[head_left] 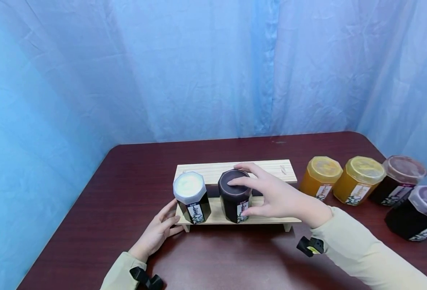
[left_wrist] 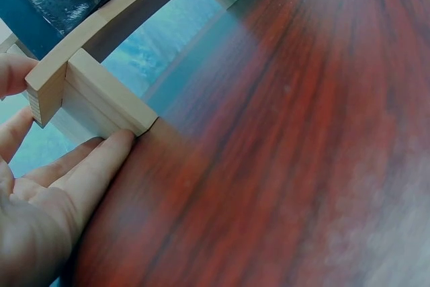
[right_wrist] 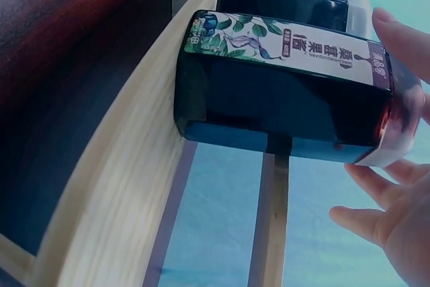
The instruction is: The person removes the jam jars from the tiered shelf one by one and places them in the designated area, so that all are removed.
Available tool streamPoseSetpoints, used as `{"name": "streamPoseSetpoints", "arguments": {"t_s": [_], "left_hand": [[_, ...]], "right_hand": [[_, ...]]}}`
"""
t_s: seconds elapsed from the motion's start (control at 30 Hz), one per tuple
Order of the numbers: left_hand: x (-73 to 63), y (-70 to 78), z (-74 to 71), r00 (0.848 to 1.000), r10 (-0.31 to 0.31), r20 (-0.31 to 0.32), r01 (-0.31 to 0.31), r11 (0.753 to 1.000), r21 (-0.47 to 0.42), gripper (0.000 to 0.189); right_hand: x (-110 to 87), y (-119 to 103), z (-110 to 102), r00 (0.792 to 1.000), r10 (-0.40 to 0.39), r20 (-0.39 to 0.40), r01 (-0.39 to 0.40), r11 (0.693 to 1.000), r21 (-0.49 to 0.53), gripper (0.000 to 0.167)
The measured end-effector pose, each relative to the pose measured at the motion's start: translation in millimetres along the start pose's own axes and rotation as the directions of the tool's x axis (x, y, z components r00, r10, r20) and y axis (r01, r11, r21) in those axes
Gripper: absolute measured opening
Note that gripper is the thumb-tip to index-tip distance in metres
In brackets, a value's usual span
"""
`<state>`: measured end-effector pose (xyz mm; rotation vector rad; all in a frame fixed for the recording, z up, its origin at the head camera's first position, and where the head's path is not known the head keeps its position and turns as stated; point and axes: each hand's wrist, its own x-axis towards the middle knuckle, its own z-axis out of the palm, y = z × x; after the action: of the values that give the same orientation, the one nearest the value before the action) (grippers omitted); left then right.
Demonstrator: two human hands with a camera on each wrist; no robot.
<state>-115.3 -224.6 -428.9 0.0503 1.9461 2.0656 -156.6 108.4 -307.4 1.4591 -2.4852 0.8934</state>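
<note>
A dark jam jar with a purple-tinted lid (head_left: 234, 193) stands upright on the lower board of a small wooden shelf (head_left: 269, 220). My right hand (head_left: 271, 191) spreads around its top. The index finger lies over the lid, and the thumb is in front; whether they press it I cannot tell. In the right wrist view the jar (right_wrist: 289, 99) has its label visible, with some fingers behind the lid. Left of it stands another dark jar with a whitish lid (head_left: 191, 195). My left hand (head_left: 159, 229) touches the shelf's left end, its fingers against the wooden leg (left_wrist: 111, 92).
On the table's right side stand two yellow jars, one (head_left: 321, 177) beside the other (head_left: 359, 181). Two dark jars, one farther back (head_left: 398, 181) and one nearer (head_left: 417, 213), are right of them. Blue curtains (head_left: 199, 72) surround the dark red table (head_left: 126, 193).
</note>
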Motion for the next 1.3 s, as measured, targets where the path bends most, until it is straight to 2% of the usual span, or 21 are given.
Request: {"name": "streamPoseSetpoints", "arguments": {"t_s": [0.4, 0.6, 0.8, 1.03, 1.3], "left_hand": [[-1.7, -1.6, -0.1, 1.0, 0.003, -0.004, -0.003, 1.0, -0.006, 0.068], [-3.4, 0.4, -1.8, 1.0, 0.004, -0.002, -0.004, 1.0, 0.001, 0.07], [-1.5, 1.2, -1.2, 1.0, -0.002, -0.019, 0.003, 1.0, 0.012, 0.068], [-0.3, 0.0, -0.1, 1.0, -0.008, -0.02, 0.009, 1.0, 0.019, 0.068], [0.8, 0.0, 1.2, 1.0, -0.005, -0.014, 0.006, 1.0, 0.018, 0.067]], "right_hand": [[4.4, -1.1, 13.2, 0.999, 0.046, 0.012, -0.046, 0.999, 0.002, 0.067], [3.6, 3.7, 26.2, 0.998, 0.007, -0.067, -0.007, 1.0, -0.013, 0.07], [4.3, 4.2, 34.6, 0.986, -0.015, -0.168, 0.01, 1.0, -0.028, 0.072], [3.6, 2.4, 39.7, 0.976, 0.007, -0.219, -0.01, 1.0, -0.012, 0.07], [2.3, 2.8, 43.1, 0.96, -0.011, -0.279, 0.003, 1.0, -0.031, 0.066]]}}
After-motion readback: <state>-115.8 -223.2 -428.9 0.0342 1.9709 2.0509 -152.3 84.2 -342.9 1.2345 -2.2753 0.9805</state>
